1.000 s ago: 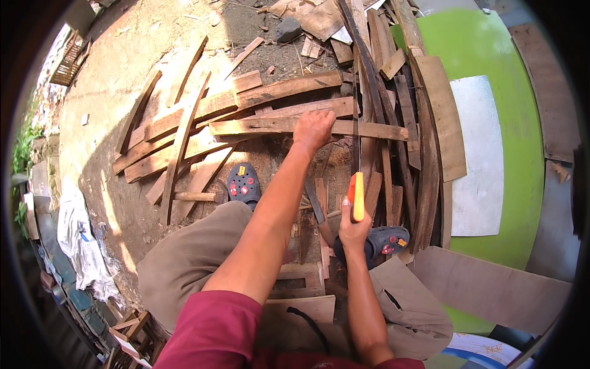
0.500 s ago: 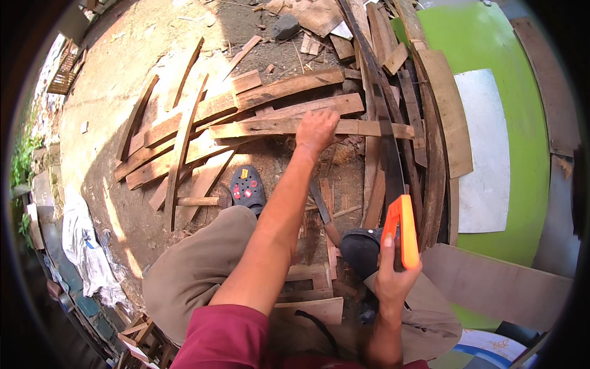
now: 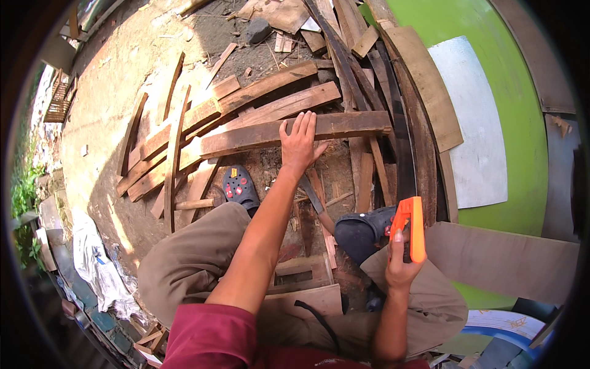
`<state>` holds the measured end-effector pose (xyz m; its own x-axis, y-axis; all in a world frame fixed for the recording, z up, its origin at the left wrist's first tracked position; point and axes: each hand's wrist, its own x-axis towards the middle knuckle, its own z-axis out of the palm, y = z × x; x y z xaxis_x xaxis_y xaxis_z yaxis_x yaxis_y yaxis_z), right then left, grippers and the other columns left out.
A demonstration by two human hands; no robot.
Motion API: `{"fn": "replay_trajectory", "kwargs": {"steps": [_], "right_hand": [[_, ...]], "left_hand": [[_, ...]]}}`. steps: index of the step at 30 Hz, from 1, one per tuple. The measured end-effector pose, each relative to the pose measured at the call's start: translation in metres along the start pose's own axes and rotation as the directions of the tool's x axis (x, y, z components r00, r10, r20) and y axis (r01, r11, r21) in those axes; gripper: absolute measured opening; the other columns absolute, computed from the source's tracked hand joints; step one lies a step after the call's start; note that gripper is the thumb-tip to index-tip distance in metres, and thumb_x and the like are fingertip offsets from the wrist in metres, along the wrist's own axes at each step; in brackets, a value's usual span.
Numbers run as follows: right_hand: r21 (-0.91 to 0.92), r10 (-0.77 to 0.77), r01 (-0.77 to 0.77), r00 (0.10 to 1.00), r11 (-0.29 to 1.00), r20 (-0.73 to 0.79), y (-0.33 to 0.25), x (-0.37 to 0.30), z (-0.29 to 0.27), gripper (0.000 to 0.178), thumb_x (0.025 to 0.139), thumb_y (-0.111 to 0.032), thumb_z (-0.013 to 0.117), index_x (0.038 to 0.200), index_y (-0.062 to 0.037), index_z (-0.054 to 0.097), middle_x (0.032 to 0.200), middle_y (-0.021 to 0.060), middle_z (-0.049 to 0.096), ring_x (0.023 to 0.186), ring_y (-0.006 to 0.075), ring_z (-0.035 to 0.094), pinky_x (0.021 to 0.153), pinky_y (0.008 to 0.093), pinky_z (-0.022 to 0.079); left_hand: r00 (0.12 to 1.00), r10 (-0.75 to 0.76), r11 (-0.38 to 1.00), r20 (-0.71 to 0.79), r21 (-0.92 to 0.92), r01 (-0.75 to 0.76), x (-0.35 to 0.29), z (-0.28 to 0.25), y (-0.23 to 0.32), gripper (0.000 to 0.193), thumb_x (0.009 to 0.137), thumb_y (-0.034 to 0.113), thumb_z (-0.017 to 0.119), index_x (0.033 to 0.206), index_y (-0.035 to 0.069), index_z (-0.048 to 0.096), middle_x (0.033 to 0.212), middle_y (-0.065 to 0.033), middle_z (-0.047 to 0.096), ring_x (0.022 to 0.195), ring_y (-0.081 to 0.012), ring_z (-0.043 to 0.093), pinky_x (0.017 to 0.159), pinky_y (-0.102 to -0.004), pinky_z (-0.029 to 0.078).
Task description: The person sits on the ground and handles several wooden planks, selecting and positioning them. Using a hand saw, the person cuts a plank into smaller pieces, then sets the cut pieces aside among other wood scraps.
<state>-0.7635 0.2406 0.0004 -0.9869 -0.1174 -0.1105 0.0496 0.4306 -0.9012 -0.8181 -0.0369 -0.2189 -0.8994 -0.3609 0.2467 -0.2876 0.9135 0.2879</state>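
Observation:
A dark brown wooden plank (image 3: 246,136) lies crosswise over other timber. My left hand (image 3: 299,142) rests on it past its middle, fingers stretched out and thumb apart. On the right, my right hand (image 3: 402,265) is closed round the orange handle (image 3: 418,234) of a handsaw. The saw's dark blade (image 3: 404,157) points away from me, just right of the plank's right end. Part of the handle is hidden by my fingers.
Several loose planks (image 3: 270,86) lie beyond and to the left. Between my shoes (image 3: 356,237) is a long-bladed knife (image 3: 314,200) on the ground. A wooden hammer handle (image 3: 194,203) shows beside my left shoe. Green sheeting (image 3: 525,154) stands at right; white cloth (image 3: 98,264) lies left.
My left hand has loosened from its grip round the plank and now lies spread on it. The plank shows a broader, darker face. The saw has shifted right, off the plank's end.

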Motion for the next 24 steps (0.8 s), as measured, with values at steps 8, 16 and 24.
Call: {"fn": "replay_trajectory", "kwargs": {"steps": [8, 16, 24], "right_hand": [[-0.128, -0.116, 0.135, 0.982, 0.982, 0.145, 0.0, -0.006, 0.005, 0.015, 0.093, -0.006, 0.066, 0.082, 0.0039, 0.062, 0.062, 0.0077, 0.055, 0.054, 0.0158, 0.052, 0.053, 0.0334, 0.042], [-0.087, -0.061, 0.069, 0.993, 0.994, 0.097, 0.006, -0.004, 0.011, 0.017, 0.093, -0.007, 0.067, 0.081, 0.0043, 0.062, 0.062, 0.0076, 0.055, 0.056, 0.0128, 0.05, 0.053, 0.0323, 0.042], [-0.072, -0.045, 0.054, 0.991, 0.996, 0.127, 0.011, -0.004, 0.012, 0.014, 0.092, -0.006, 0.068, 0.085, 0.0046, 0.064, 0.064, 0.0082, 0.057, 0.057, 0.0131, 0.052, 0.054, 0.0321, 0.042]], "left_hand": [[0.999, -0.029, 1.0, -0.032, -0.009, 0.029, -0.027, 0.017, 0.01, 0.099, 0.083, 0.06, 0.071, 0.158, 0.008, 0.032, 0.161, -0.0084, 0.035, 0.151, -0.0243, 0.029, 0.122, -0.0597, 0.013], [0.988, -0.149, 0.965, -0.033, -0.222, 0.138, 0.003, 0.002, 0.024, 0.079, 0.081, 0.061, 0.075, 0.135, 0.006, 0.058, 0.135, -0.014, 0.052, 0.132, -0.0311, 0.045, 0.116, -0.064, 0.018], [0.846, -0.527, 0.731, -0.075, -0.548, 0.407, 0.021, 0.009, -0.026, 0.058, 0.089, 0.051, 0.072, 0.126, 0.008, 0.063, 0.115, -0.0155, 0.066, 0.119, -0.031, 0.059, 0.113, -0.0553, 0.029]]}}
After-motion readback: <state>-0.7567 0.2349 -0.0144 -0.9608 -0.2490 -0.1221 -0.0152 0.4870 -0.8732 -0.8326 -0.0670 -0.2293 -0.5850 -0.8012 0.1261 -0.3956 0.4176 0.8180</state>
